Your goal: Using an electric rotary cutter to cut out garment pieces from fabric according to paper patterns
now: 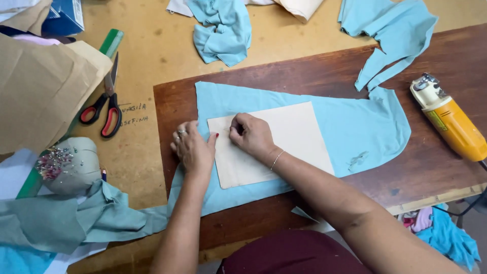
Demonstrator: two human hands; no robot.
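Note:
A cream paper pattern piece (289,137) lies on a light blue fabric piece (355,124) spread over a dark wooden board (304,66). My left hand (193,149) rests flat on the blue fabric at the pattern's left edge, fingers together, a ring on one finger. My right hand (252,134) sits on the pattern's upper left corner with fingertips pinched together; whether a pin is between them cannot be made out. A thin bracelet circles the right wrist.
Red-handled scissors (106,109) and a green ruler (110,43) lie left of the board. A grey pincushion (68,165) with several pins sits at the lower left beside brown paper (40,91). A yellow electric rotary cutter (449,119) lies at right. Blue fabric scraps (223,30) lie at the top.

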